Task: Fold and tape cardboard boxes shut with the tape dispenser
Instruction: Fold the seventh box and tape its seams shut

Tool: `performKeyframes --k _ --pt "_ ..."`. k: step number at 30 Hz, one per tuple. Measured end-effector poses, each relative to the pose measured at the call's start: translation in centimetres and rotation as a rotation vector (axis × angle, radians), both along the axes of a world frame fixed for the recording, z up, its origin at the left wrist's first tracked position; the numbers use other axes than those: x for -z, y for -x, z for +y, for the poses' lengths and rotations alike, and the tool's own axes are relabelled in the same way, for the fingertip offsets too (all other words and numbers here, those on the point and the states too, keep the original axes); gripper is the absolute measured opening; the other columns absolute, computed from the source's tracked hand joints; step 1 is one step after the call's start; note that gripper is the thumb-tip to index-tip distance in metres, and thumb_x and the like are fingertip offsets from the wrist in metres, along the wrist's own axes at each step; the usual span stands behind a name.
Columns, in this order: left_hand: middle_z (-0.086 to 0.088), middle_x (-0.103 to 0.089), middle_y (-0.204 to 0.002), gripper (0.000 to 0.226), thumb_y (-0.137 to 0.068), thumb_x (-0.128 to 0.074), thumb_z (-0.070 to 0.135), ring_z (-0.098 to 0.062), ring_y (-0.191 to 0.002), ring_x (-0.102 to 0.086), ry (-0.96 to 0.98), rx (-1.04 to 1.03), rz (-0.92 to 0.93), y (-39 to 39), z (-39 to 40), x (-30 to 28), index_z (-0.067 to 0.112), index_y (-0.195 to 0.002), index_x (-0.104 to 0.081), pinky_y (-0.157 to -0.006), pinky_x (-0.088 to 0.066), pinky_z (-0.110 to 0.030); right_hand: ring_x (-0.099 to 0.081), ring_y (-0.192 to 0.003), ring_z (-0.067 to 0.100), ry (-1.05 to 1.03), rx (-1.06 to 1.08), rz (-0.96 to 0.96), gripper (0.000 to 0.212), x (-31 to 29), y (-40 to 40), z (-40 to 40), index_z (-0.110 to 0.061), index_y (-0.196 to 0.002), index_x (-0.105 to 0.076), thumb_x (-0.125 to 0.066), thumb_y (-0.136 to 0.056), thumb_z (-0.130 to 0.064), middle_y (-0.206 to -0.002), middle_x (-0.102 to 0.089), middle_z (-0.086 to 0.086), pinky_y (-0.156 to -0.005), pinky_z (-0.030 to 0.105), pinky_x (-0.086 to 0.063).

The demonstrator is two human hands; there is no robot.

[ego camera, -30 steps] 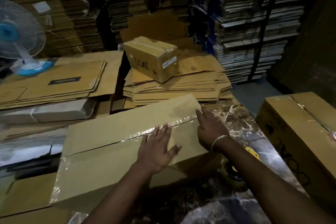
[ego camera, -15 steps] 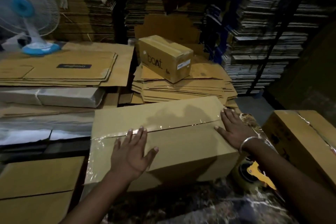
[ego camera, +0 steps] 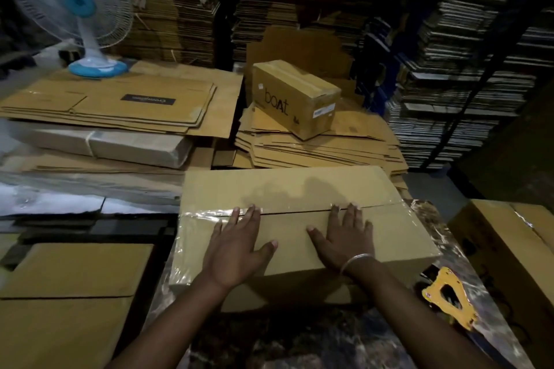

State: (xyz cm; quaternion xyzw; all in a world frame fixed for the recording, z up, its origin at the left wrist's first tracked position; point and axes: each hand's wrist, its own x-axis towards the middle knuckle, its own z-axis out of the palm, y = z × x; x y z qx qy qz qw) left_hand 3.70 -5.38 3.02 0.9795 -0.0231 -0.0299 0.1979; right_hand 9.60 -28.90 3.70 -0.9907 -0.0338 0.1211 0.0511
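Observation:
A brown cardboard box (ego camera: 287,189) lies in front of me on a dark marbled table (ego camera: 299,338), its two top flaps closed. Shiny clear tape (ego camera: 204,214) runs along the seam between the flaps. My left hand (ego camera: 236,246) lies flat on the near flap, fingertips on the taped seam. My right hand (ego camera: 344,237), with a metal bangle on the wrist, lies flat beside it, fingers spread and also reaching the seam. The yellow tape dispenser (ego camera: 449,296) rests on the table to the right of the box, untouched.
A small taped box marked "boat" (ego camera: 295,97) sits on a pile of flat cartons (ego camera: 314,150) behind. More flat cartons (ego camera: 114,105) and a blue-and-white fan (ego camera: 81,12) are at the left. Another taped box (ego camera: 515,249) stands at the right. Cardboard stacks fill the background.
The box has come round and closer to me. My right hand slid from the box's right end to the middle of the seam; my left hand stays flat on the near flap.

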Motion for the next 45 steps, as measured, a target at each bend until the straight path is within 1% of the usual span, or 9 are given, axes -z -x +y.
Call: performKeyframes --k 4,10,14,20,28,34,38,42,45 --pt "0.001 -0.034 -0.16 0.078 -0.087 -0.037 0.057 -0.015 -0.151 -0.021 0.308 -0.166 -0.176 1.2 1.0 -0.8 0.019 -0.155 -0.035 -0.122 -0.017 -0.035 0.005 -0.154 0.037 -0.007 0.029 -0.042 0.09 -0.1 0.4 1.0 -0.013 -0.161 -0.001 -0.016 -0.095 -0.073 -0.166 0.003 0.023 -0.123 0.054 -0.004" --pt "-0.003 -0.021 -0.165 0.072 -0.097 -0.036 0.048 -0.024 -0.153 -0.016 0.175 -0.476 -0.19 4.2 6.2 0.9 0.015 -0.159 -0.022 -0.122 -0.019 -0.044 -0.015 -0.151 0.039 -0.006 -0.012 -0.152 0.083 0.2 0.5 0.9 -0.017 -0.159 -0.022 -0.02 -0.096 -0.071 -0.163 -0.02 0.023 -0.121 0.049 -0.02" --pt "0.015 -0.044 -0.137 0.059 -0.103 -0.047 0.042 -0.012 -0.125 -0.046 0.77 -0.542 -0.04 5.9 7.6 2.2 0.042 -0.156 -0.022 -0.1 -0.036 -0.031 -0.04 -0.137 0.042 -0.004 -0.063 -0.214 0.071 0.8 0.6 1.7 -0.016 -0.141 -0.05 -0.018 -0.097 -0.062 -0.149 -0.045 0.022 -0.111 0.049 -0.038" --pt "0.009 -0.041 -0.155 0.05 -0.105 -0.048 0.031 -0.012 -0.137 -0.045 1.293 -0.578 -0.05 5.4 8.0 3.4 0.039 -0.152 -0.036 -0.117 -0.034 -0.045 -0.051 -0.124 0.038 -0.235 -0.268 -0.284 0.046 0.7 2.4 6.2 -0.006 -0.124 -0.062 -0.046 -0.1 -0.042 -0.145 -0.05 0.021 -0.103 0.044 -0.044" --pt "0.0 -0.052 -0.149 0.063 -0.094 -0.044 0.068 -0.021 -0.136 -0.05 1.426 -0.639 -0.23 6.3 7.0 4.2 0.032 -0.146 -0.05 -0.116 -0.035 -0.052 0.001 -0.155 0.02 -0.052 -0.763 -0.069 0.12 -0.4 5.2 14.6 -0.015 -0.161 -0.006 -0.007 -0.071 -0.094 -0.169 0.005 0.006 -0.124 0.052 -0.007" --pt "0.001 -0.072 -0.122 0.052 -0.096 -0.021 0.064 -0.021 -0.118 -0.064 1.256 -0.75 -0.467 6.7 5.9 5.4 0.053 -0.116 -0.068 -0.102 -0.049 -0.047 0.003 -0.156 0.021 0.039 -0.773 -0.105 0.132 0.0 5.2 14.8 -0.014 -0.161 -0.003 0.002 -0.059 -0.098 -0.168 0.006 0.008 -0.123 0.052 -0.006" --pt "-0.016 -0.065 -0.13 0.045 -0.106 -0.026 0.045 -0.028 -0.124 -0.06 1.137 -0.723 -0.438 6.5 6.6 6.7 0.029 -0.133 -0.058 -0.099 -0.047 -0.021 -0.007 -0.155 0.023 0.008 -0.767 -0.141 0.134 0.3 5.1 14.9 -0.013 -0.16 -0.012 0.011 -0.059 -0.097 -0.169 -0.004 0.009 -0.121 0.054 -0.013" --pt "-0.004 -0.071 -0.123 0.057 -0.1 -0.036 0.052 -0.023 -0.117 -0.065 1.131 -0.641 -0.551 6.6 7.7 7.1 0.012 -0.129 -0.066 -0.095 -0.054 -0.046 -0.01 -0.155 0.023 0.0 -0.775 -0.158 0.126 0.5 5.0 14.8 -0.013 -0.16 -0.014 0.001 -0.065 -0.095 -0.168 -0.007 0.009 -0.121 0.054 -0.015" --pt "0.007 -0.06 -0.131 0.046 -0.102 -0.037 0.045 -0.004 -0.12 -0.057 1.038 -0.556 -0.517 6.3 8.4 7.5 0.027 -0.139 -0.055 -0.098 -0.049 -0.028 -0.009 -0.155 0.023 -0.006 -0.775 -0.142 0.127 0.4 5.0 14.8 -0.014 -0.16 -0.011 0.0 -0.066 -0.099 -0.169 -0.005 0.009 -0.121 0.054 -0.014"
